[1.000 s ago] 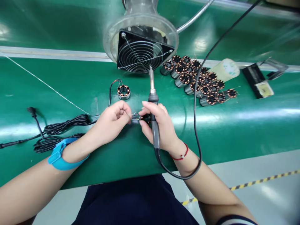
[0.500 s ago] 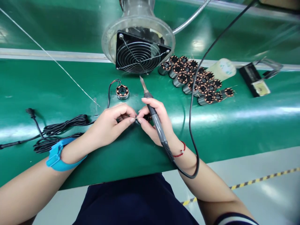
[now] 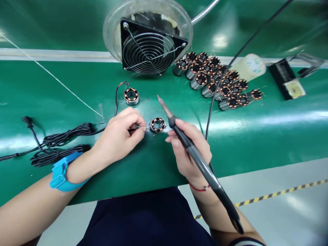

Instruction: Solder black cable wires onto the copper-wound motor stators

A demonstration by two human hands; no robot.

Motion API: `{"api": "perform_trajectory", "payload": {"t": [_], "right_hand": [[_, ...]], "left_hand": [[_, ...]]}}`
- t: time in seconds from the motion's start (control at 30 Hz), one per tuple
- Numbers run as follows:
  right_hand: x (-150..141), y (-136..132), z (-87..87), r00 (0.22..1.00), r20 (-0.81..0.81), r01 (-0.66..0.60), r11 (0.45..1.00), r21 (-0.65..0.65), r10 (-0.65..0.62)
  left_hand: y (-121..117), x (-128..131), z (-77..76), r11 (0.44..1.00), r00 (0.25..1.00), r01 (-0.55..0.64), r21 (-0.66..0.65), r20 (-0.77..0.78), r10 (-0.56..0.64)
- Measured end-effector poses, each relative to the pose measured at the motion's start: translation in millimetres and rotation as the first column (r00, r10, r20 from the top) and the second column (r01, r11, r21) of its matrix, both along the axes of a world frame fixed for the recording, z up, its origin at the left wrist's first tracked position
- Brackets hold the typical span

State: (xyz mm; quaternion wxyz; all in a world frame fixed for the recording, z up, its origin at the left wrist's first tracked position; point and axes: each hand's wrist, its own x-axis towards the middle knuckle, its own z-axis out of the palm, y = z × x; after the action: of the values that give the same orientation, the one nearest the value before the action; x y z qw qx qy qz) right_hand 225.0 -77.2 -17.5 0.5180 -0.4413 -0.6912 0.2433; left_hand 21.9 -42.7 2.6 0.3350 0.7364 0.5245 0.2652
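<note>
My left hand [image 3: 125, 131] pinches thin wires [image 3: 147, 127] at the end of a black cable, right beside a ring-shaped motor stator [image 3: 158, 125] with copper windings that lies on the green bench. Held in my right hand [image 3: 192, 147] is a soldering iron [image 3: 196, 153], its tip pointing up and left, apart from the stator. Another stator [image 3: 131, 96], joined to a black cable by red and dark wires, rests farther back. A strand of solder wire [image 3: 56, 78] slants down from the upper left to a spot left of that stator.
A fan with a wire guard [image 3: 148, 53] faces me at the back. Several stators [image 3: 210, 75] stand grouped right of it, near a tape roll [image 3: 252, 66] and a black soldering stand [image 3: 283, 78]. Coiled black cables [image 3: 66, 136] lie left. The iron's cord [image 3: 217, 85] crosses the right side.
My right hand has let go at the wires and drawn back to the right, swinging the iron with it. The stator between my hands now shows. My left hand keeps its pinch.
</note>
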Motion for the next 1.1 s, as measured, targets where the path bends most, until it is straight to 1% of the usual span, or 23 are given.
{"api": "perform_trajectory", "payload": {"t": [0.1,0.2,0.27,0.4,0.53,0.8,1.1], "right_hand": [[4,-14,-6.4,1.000,-0.018,0.012,0.998,0.055,-0.011],[6,-21,-11.1,0.997,-0.065,-0.035,0.998,0.059,0.039],[6,-22,-12.4,0.994,-0.089,-0.052,0.996,0.066,0.057],[4,-20,-11.3,0.993,-0.109,-0.038,0.997,0.064,0.045],[3,-19,-9.8,0.994,-0.098,-0.032,0.997,0.071,0.039],[3,-21,-12.4,0.996,-0.094,0.006,0.998,0.063,0.000],[5,-20,-15.7,0.996,-0.089,-0.021,0.998,0.064,0.026]], "left_hand": [[-1,1,1.4,0.999,1.000,-0.020,0.030,-0.021,0.020],[-2,2,1.7,0.999,0.999,-0.030,0.033,-0.029,0.031],[-2,1,1.5,0.999,0.999,-0.033,0.025,-0.020,0.033],[-2,2,0.6,0.999,0.999,-0.039,0.008,-0.012,0.040],[-2,2,-0.5,0.999,0.998,-0.054,0.003,-0.024,0.054],[-2,1,-0.1,0.999,0.999,-0.052,0.009,0.013,0.052],[-2,2,-0.9,0.998,0.999,-0.054,0.020,-0.001,0.054]]}}
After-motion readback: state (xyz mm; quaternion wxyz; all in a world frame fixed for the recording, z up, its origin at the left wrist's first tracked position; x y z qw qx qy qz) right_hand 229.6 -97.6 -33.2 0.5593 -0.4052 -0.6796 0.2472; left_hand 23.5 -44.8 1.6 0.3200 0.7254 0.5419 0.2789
